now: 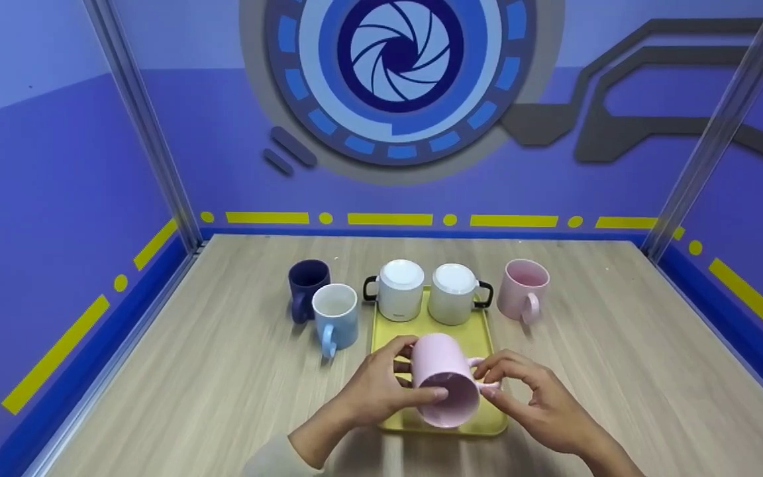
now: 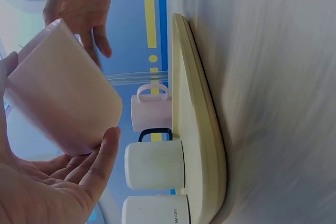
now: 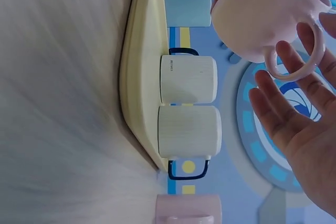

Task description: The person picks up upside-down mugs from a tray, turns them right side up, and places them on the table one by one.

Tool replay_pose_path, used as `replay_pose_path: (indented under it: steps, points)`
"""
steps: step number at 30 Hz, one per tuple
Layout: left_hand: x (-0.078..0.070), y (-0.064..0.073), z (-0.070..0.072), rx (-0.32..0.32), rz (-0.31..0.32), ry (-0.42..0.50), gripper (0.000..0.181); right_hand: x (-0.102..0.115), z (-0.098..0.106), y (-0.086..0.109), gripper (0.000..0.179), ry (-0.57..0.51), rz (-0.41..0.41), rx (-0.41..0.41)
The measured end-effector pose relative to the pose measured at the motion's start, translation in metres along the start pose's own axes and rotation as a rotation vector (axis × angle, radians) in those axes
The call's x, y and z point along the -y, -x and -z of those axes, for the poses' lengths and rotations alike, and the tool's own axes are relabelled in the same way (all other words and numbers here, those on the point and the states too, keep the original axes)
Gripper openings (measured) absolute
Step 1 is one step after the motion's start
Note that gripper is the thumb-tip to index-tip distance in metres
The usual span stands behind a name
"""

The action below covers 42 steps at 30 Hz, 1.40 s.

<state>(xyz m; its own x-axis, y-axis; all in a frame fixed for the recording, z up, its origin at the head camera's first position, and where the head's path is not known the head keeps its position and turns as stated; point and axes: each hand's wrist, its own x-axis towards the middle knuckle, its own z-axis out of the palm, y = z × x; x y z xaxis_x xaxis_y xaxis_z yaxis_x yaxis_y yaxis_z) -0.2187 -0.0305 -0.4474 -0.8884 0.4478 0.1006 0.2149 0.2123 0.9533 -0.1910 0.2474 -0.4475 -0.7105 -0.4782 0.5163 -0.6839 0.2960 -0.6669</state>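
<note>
A pink mug (image 1: 444,371) is held in the air over the near part of the yellow tray (image 1: 441,429), tilted with its mouth toward me. My left hand (image 1: 381,384) grips its body, thumb over the rim and fingers around the far side. At the mug's handle (image 3: 299,72), the thumb and index finger of my right hand (image 1: 540,401) pinch the loop, while its other fingers spread loosely beside it. Two white mugs with black handles, a left one (image 1: 400,295) and a right one (image 1: 453,298), stand upside down at the tray's far end.
Left of the tray, a dark blue mug (image 1: 308,278) and a light blue mug (image 1: 336,324) stand upright close together. Another pink mug (image 1: 522,291) stands upright to the right. Blue panels (image 1: 395,192) wall in the wooden table (image 1: 222,397) at the back and sides.
</note>
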Motion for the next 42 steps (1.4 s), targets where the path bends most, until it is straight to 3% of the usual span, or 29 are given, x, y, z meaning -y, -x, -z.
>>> replay_pose_path:
  steps: [9, 16, 20, 28, 34, 42]
  points:
    - [0.001, -0.002, 0.002, 0.062, 0.038, 0.036, 0.074, -0.010, -0.007, 0.001, 0.030, -0.013, 0.125, -0.054]
    - [0.001, -0.002, 0.002, 0.101, 0.071, 0.109, 0.076, -0.012, -0.008, 0.001, 0.033, 0.017, 0.131, -0.073]
    - [-0.001, -0.002, 0.001, 0.136, 0.081, 0.168, 0.077, -0.011, -0.009, 0.002, 0.031, 0.008, 0.085, -0.077]
    - [-0.001, 0.002, 0.003, 0.189, 0.085, 0.058, 0.077, -0.009, -0.008, 0.002, 0.022, -0.022, -0.049, -0.066]
    - [0.002, 0.002, 0.004, 0.274, 0.043, 0.101, 0.082, -0.009, -0.006, 0.000, 0.017, -0.144, -0.094, -0.026]
    - [0.002, 0.003, 0.000, 0.236, 0.007, 0.068, 0.078, -0.008, -0.005, -0.001, 0.019, -0.190, -0.183, 0.022]
